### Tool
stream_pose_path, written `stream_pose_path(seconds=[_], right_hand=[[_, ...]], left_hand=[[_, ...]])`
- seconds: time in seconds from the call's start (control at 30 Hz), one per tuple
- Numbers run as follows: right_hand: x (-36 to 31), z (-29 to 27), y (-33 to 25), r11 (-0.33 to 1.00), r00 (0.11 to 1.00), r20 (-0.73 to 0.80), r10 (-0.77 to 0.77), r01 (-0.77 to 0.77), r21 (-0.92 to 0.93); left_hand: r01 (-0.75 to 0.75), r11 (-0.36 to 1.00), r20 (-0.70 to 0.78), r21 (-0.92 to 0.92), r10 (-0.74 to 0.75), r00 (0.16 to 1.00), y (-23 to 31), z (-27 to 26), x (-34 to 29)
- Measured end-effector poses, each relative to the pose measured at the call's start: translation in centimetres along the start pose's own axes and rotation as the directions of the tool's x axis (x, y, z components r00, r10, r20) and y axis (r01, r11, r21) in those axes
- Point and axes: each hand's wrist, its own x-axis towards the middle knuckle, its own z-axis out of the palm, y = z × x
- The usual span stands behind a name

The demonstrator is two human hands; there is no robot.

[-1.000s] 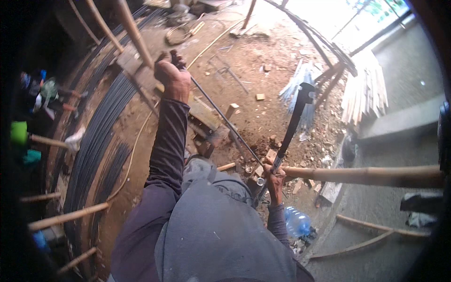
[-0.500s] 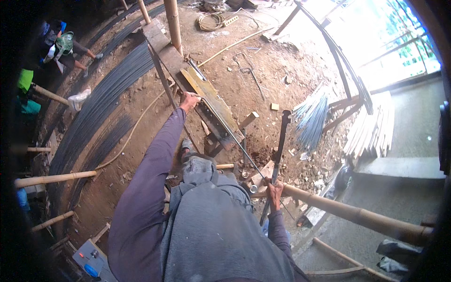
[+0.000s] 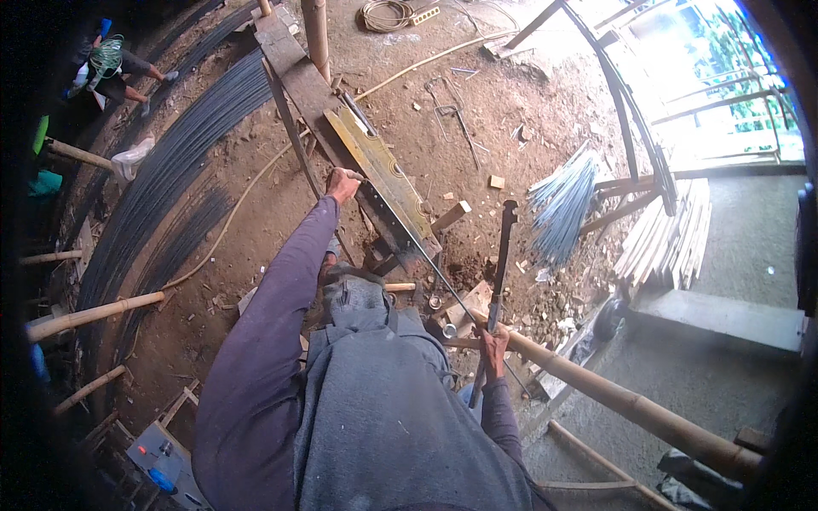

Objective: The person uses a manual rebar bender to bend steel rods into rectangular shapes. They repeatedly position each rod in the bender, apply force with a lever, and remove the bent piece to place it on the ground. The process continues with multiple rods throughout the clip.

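Observation:
My left hand is closed around the upper end of a thin steel rod, at the edge of a narrow wooden bench. The rod slants down to the right across the bench end and passes by my right hand. That hand grips a long dark metal bar with a notched head, standing nearly upright; whether its fingers also hold the rod is hard to tell. A yellow board with curved marks lies on the bench, close to my left hand.
Long dark rods lie bundled on the ground at left. Shorter rods and pale wooden strips are piled at right. A bamboo pole crosses low at right. A coiled cable lies far ahead. Another person is at upper left.
The whole view has shifted slightly. Both hands keep their holds, and the rod and notched bar stay in nearly the same position.

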Motion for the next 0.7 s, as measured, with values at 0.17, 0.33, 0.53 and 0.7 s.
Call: stream_pose_path(seconds=[0.17,0.33,0.53,0.7], right_hand=[[1.1,0.6,3.4,0.997,0.999,0.009,0.048,-0.048,0.061],[2.3,1.4,4.7,0.998,0.997,0.062,0.055,-0.054,-0.017],[2.5,1.6,2.6,0.988,0.985,0.156,0.073,-0.093,0.124],[3.3,1.8,2.4,0.982,0.964,0.199,0.177,-0.186,0.026]], left_hand=[[-0.181,0.977,-0.053,0.112,0.188,0.981,0.7,0.3,-1.0],[-0.225,0.88,-0.089,0.419,0.286,0.954,0.6,1.5,-1.4],[-0.34,0.829,-0.174,0.444,0.452,0.875,-2.0,2.8,-0.1],[-0.372,0.838,-0.162,0.4,0.464,0.871,-3.5,2.9,1.1]])
